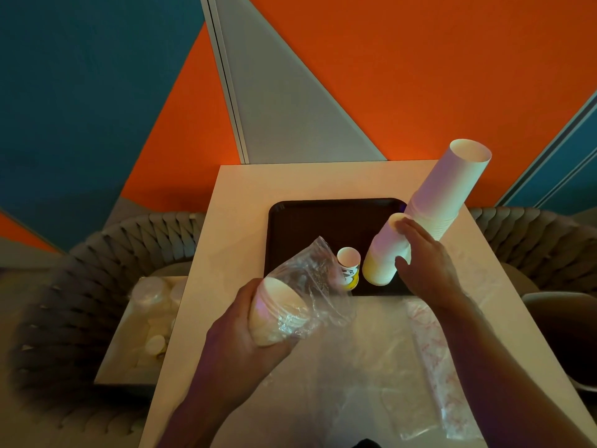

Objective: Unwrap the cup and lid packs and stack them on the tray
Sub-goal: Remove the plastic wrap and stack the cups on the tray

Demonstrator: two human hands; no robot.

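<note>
My left hand (240,331) grips a short stack of white cups (277,310) still partly inside its clear plastic wrap (315,274), held above the table's near half. My right hand (426,257) holds a stack of white cups (384,253) standing on the dark tray (310,221), fingers curled round its side. Behind it a tall stack of white cups (449,192) leans up from the tray's right side. A small printed yellow cup (350,266) stands on the tray's front edge.
Empty plastic wraps (429,360), one with red print, lie on the white table (239,195) near me. A box with white lids (150,318) sits on the woven chair at left. Another chair (549,234) is at right.
</note>
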